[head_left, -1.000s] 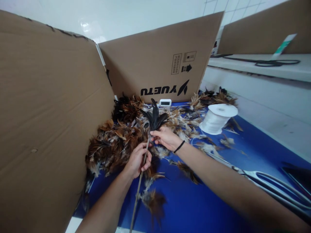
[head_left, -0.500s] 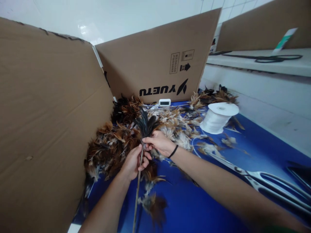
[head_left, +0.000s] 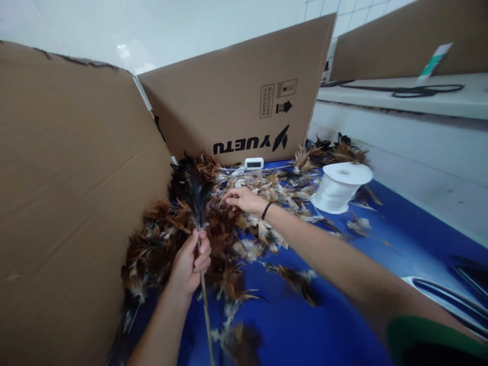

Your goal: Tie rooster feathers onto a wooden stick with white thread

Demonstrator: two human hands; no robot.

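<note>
Over blue tbl, L hand curls round feathered stick.

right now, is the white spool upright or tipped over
Upright: the white spool stands on the blue surface, its round top and hole facing up.

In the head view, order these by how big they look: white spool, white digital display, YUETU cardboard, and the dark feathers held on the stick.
1. YUETU cardboard
2. White spool
3. Dark feathers, though their tips blend into what's behind
4. White digital display
</note>
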